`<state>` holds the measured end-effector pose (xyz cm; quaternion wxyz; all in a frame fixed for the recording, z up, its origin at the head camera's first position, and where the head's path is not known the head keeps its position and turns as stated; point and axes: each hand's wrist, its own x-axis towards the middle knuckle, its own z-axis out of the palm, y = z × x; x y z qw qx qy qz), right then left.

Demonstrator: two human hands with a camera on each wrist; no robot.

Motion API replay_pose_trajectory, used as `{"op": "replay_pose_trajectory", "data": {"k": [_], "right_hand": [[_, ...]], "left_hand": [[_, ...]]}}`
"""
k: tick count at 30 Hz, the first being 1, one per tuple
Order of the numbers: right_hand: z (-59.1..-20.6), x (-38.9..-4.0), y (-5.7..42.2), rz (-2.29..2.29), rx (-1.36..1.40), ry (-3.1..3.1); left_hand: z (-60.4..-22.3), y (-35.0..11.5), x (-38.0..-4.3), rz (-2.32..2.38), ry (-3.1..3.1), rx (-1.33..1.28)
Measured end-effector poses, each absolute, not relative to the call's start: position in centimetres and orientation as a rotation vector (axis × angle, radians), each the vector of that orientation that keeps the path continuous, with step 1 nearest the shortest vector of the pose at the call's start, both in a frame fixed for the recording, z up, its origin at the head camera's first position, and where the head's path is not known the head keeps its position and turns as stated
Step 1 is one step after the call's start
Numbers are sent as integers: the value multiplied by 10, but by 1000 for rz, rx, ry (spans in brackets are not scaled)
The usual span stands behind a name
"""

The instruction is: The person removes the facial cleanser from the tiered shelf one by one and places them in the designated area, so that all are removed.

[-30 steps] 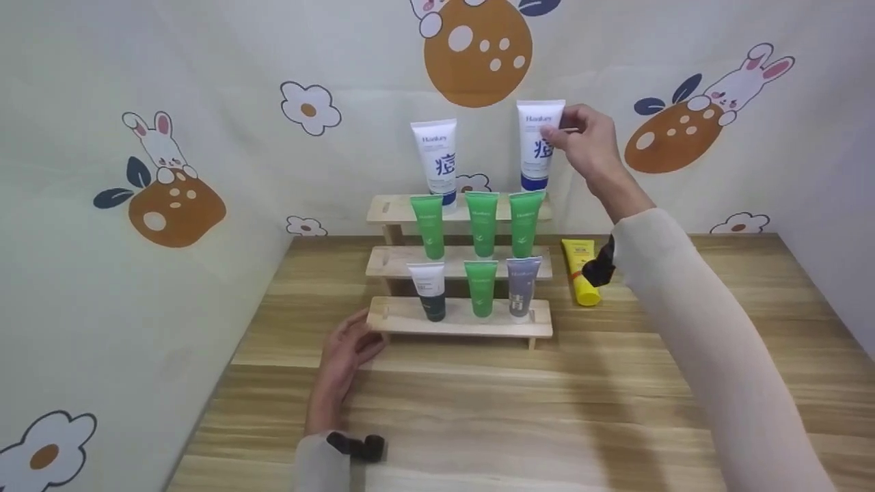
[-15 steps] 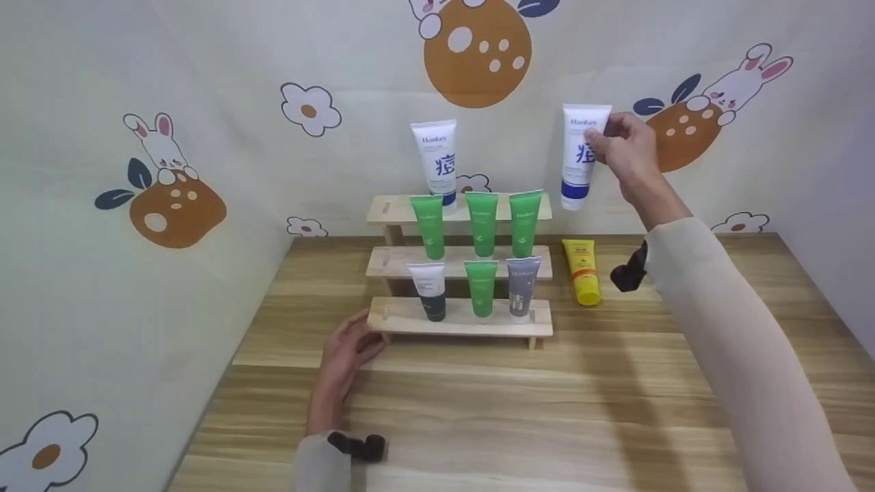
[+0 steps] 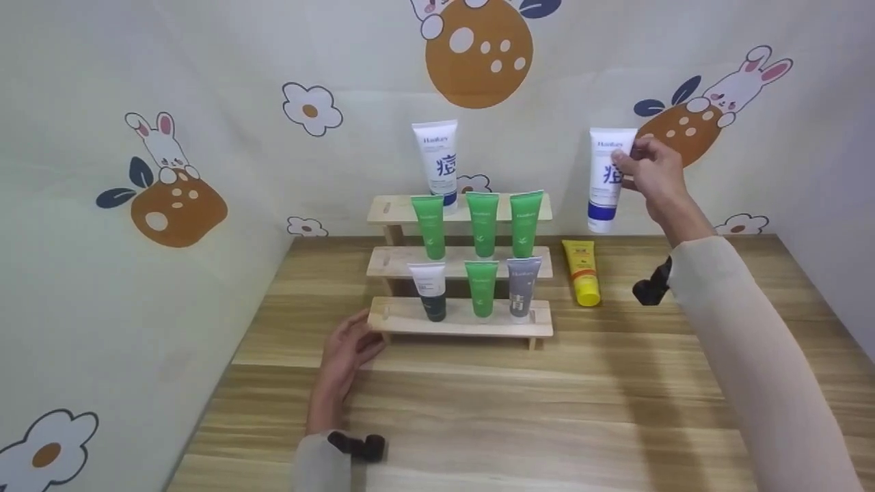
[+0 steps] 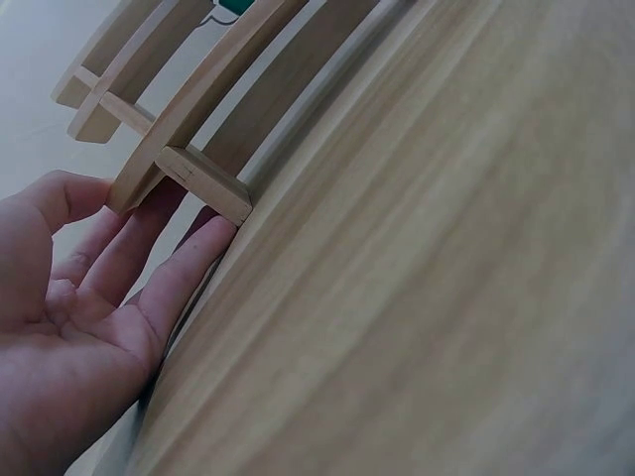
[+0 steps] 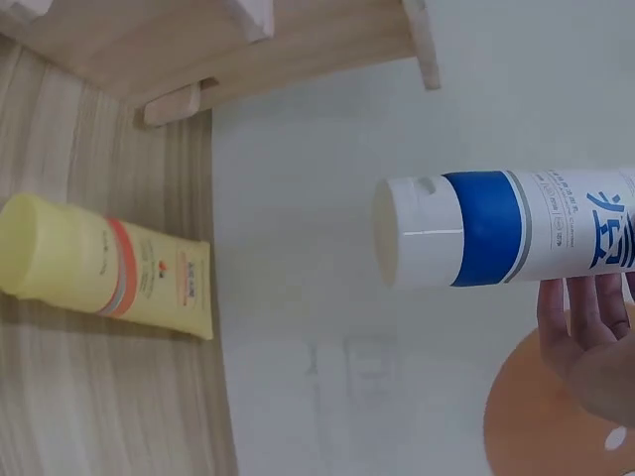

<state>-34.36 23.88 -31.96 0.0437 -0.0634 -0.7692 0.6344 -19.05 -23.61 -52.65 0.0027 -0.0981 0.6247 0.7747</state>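
Note:
My right hand (image 3: 660, 174) pinches a white squeeze tube (image 3: 605, 181) with blue lettering and a blue band, cap down. It is in the air, right of a three-tier wooden display stand (image 3: 465, 331); in the right wrist view the fingers (image 5: 585, 307) lie along its side. My left hand (image 3: 348, 348) grips the left end of the lowest tier. In the left wrist view its thumb is at the board (image 4: 189, 99) and the other fingers are under and beside it. A matching white tube (image 3: 437, 160) stands on the top tier.
Three green tubes (image 3: 483, 225) stand on the middle tier. The lowest tier holds a white-and-dark tube (image 3: 429, 290), a green tube (image 3: 482, 290) and a grey-purple tube (image 3: 523, 287). A yellow tube (image 3: 582, 273) lies on the wood table right of the stand, near the patterned backdrop (image 3: 369, 55).
My right hand has carried the white tube rightward from over the top tier's right end, then lowered it somewhat beside the stand. The left hand has stayed in place.

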Motion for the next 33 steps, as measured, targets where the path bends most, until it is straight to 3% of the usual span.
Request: {"op": "replay_pose_trajectory", "data": {"k": [18,33], "right_hand": [[-383,-344,271,1959,-354,-2450],[-430,-344,288,2034,-691,-2459]], "left_hand": [[-526,-236,-191,2400,1984,-341],[-527,-237,-192,2412,1969,-333]]}}
